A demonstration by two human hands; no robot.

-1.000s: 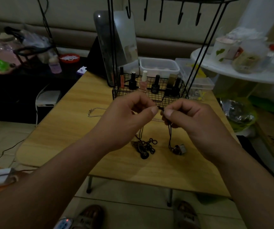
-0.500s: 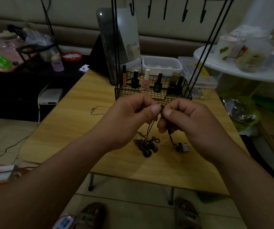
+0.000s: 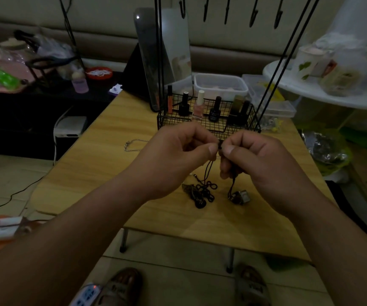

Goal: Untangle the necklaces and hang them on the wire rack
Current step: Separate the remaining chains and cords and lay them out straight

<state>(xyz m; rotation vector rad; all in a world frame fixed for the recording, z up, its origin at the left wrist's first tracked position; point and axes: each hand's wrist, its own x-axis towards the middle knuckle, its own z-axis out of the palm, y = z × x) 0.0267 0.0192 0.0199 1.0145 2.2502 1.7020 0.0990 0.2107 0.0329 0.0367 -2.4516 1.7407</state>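
My left hand (image 3: 175,157) and my right hand (image 3: 259,160) meet above the wooden table (image 3: 111,168), both pinching the same black cord necklace (image 3: 209,171) at a knot between the thumbs. Its cords hang down to a dark tangle with pendants (image 3: 198,195) on the table and to a grey square pendant (image 3: 241,196) under my right hand. A silver chain necklace (image 3: 133,143) lies flat to the left. The black wire rack (image 3: 209,124) stands just behind my hands, its row of hooks (image 3: 229,12) bare at the top edge.
Nail polish bottles (image 3: 200,107) fill the rack's basket. A mirror (image 3: 164,56) leans behind it, with clear plastic boxes (image 3: 220,85) further back. A white round shelf (image 3: 324,93) with jars is at right, a cluttered dark stand (image 3: 45,89) at left. My sandalled feet (image 3: 122,286) show below.
My hands have drawn slightly closer together on the cord and the thumbs now almost touch. The pendants on the table have barely shifted.
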